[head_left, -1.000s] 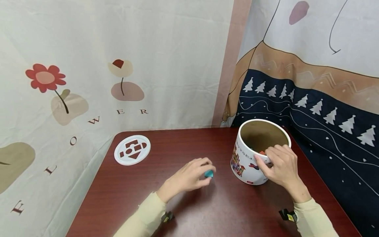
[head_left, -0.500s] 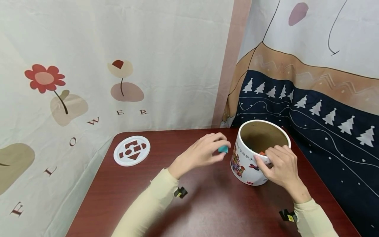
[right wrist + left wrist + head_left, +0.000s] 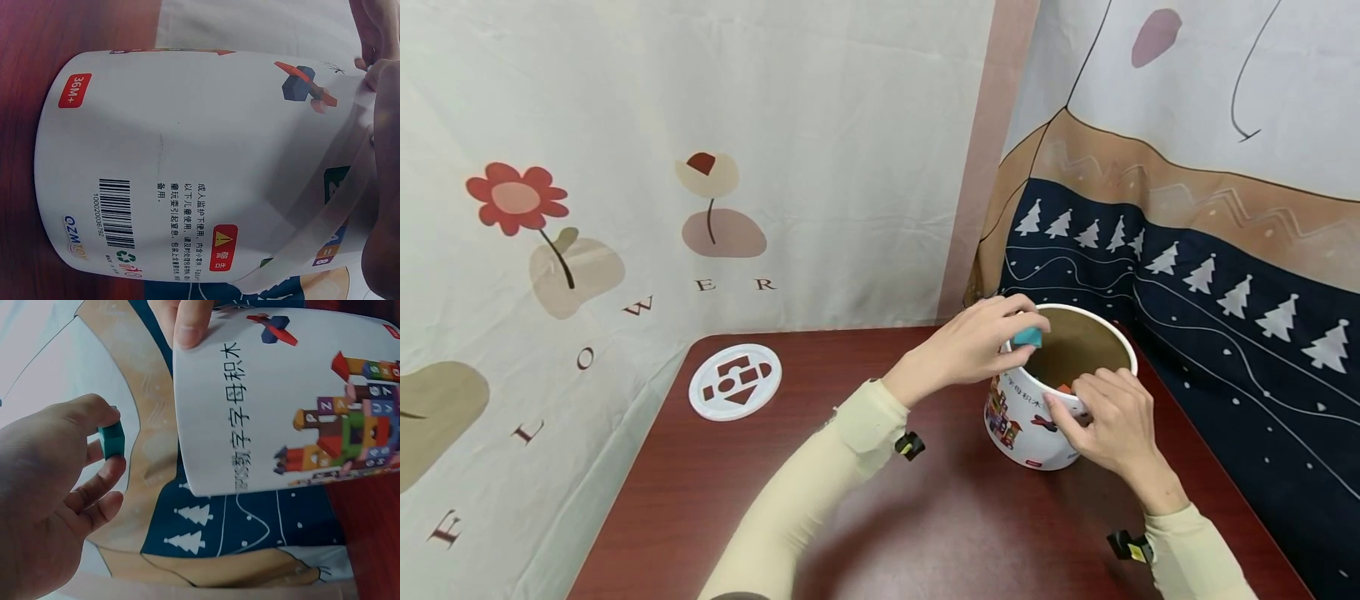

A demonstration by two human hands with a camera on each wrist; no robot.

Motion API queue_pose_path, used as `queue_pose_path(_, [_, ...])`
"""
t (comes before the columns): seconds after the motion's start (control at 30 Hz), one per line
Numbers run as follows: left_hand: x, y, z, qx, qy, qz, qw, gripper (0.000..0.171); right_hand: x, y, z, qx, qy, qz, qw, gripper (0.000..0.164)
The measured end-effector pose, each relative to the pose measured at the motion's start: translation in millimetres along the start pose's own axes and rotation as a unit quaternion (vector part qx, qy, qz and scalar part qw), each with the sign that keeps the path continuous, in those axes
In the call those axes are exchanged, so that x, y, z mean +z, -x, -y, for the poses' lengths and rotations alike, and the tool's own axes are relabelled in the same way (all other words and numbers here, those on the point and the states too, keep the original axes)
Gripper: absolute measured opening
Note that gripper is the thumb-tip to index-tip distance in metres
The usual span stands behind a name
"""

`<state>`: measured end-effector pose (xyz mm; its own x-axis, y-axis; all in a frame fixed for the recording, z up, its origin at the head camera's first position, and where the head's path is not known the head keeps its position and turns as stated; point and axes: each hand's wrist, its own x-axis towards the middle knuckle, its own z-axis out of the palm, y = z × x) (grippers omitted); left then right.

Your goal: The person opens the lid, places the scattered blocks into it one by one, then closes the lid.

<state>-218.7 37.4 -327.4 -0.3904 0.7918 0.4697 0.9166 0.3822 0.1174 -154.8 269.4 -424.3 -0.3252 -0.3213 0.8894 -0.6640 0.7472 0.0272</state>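
Note:
A small teal block (image 3: 1028, 337) is pinched between the thumb and fingers of my left hand (image 3: 966, 346), over the left rim of a white printed bucket (image 3: 1030, 429). In the left wrist view the block (image 3: 113, 439) shows flat faces, and the bucket's wall (image 3: 206, 419) is a short gap away. My right hand (image 3: 1112, 421) grips the bucket's near right rim, fingers over the edge and thumb against the outside. The bucket stands upright on the table. Inside it, an orange-red piece (image 3: 1064, 389) shows by the right fingers; most of the inside is hidden.
A round white lid (image 3: 715, 407) with shaped cutouts lies at the back left of the dark red table (image 3: 985, 533). Behind the table hangs a pale curtain (image 3: 850, 167); a navy cloth (image 3: 1247, 392) with white trees borders the right edge.
My left hand has carried the teal block up and to the right, from above the table's middle to the bucket's rim. The right hand and the bucket have stayed in place.

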Motion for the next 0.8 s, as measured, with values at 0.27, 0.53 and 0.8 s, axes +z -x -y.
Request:
queue_pose_path(0.27, [18.5,-33.6,-0.9,0.011,0.025,0.027,0.9993,0.027,0.3,-1.6,-0.9,-0.007,0.000,-0.005,1.000,0.048])
queue_pose_path(0.53, [36.0,-48.9,-5.0,-0.007,0.030,0.062,0.9976,0.031,0.6,-1.5,-0.6,-0.007,-0.004,-0.007,1.000,0.049])
queue_pose_path(0.8, [41.7,-49.4,-7.1,-0.041,0.014,0.088,0.9951,0.047,1.8,-0.3,-0.9,-0.008,-0.005,-0.008,1.000,0.049])
